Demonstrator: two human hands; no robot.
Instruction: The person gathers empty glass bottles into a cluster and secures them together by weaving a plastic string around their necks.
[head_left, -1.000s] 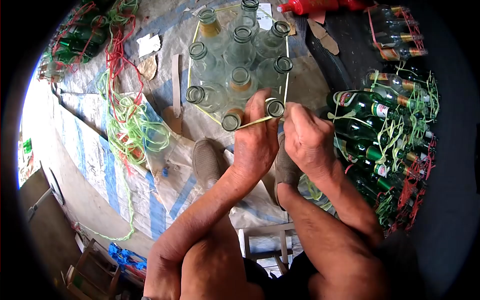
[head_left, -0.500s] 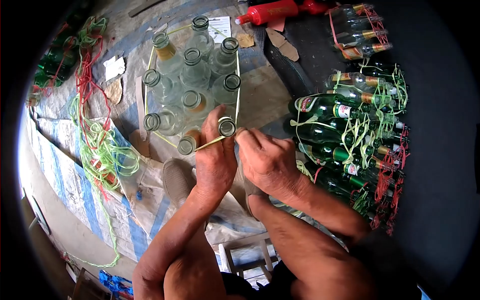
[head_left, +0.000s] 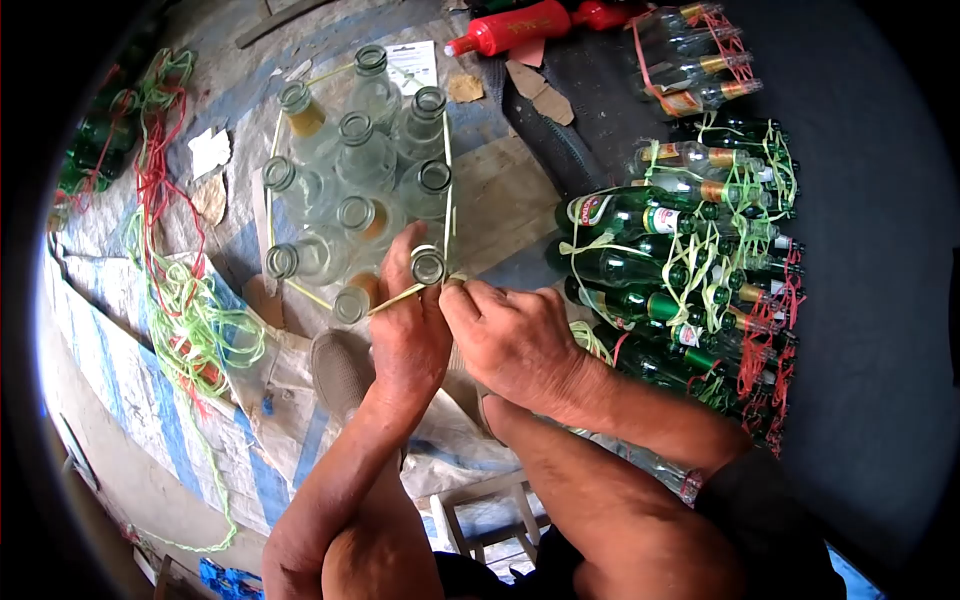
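Several clear glass bottles [head_left: 364,160] stand upright in a tight cluster, with a pale yellow-green plastic string [head_left: 447,190] looped around their necks. My left hand [head_left: 408,325] is closed around the nearest bottle [head_left: 428,266], one finger reaching up beside its neck. The string crosses over that hand's fingers. Right beside it, my right hand [head_left: 515,335] pinches the string close to the same bottle, thumb and fingers pressed together. The two hands nearly touch, and the exact spot of the pinch is partly hidden by the fingers.
Bundled green bottles [head_left: 640,255] tied with string lie on the right. Tangled green and red string [head_left: 205,330] lies on the striped sheet [head_left: 290,400] at left. A red bottle-shaped object [head_left: 520,28] is at the top. My shoe [head_left: 340,370] is close below the cluster.
The view has shifted slightly, so the bottles and hands appear further left. My right hand has come a little closer to my left; both keep their hold.
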